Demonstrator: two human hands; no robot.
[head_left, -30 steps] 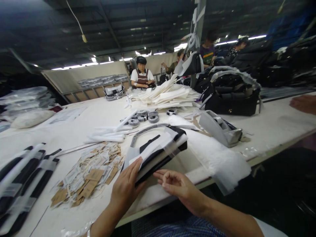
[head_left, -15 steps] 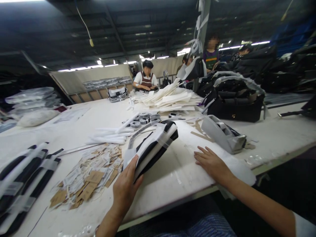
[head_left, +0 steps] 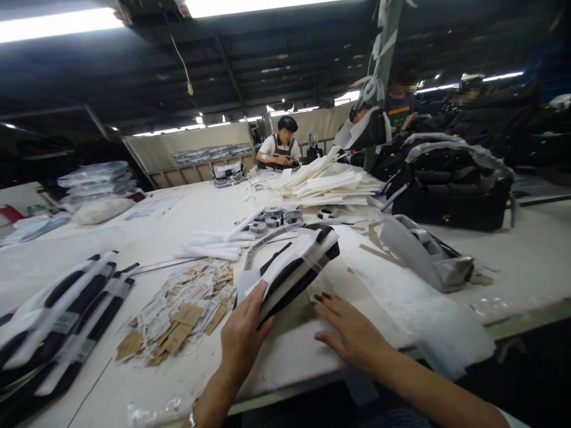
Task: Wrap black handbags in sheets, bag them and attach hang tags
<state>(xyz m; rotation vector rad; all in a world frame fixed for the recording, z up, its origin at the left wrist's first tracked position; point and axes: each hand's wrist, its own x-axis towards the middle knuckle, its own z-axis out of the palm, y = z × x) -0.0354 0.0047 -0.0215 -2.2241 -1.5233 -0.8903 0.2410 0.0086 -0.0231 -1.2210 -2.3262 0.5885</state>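
Above the white surface (head_left: 526,255) a wrapped black bundle (head_left: 297,267) is pinched, tilted, by the left hand (head_left: 243,336), while the right hand (head_left: 352,333) is laid, fingers spread, at the white sheet (head_left: 414,303), which probably must be gripped next.

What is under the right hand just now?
The right hand lies open and flat on a thin white fibrous sheet spread over the pale table. What its palm covers is hidden. Beside it, the left hand grips a black strap bundle wrapped in white paper.
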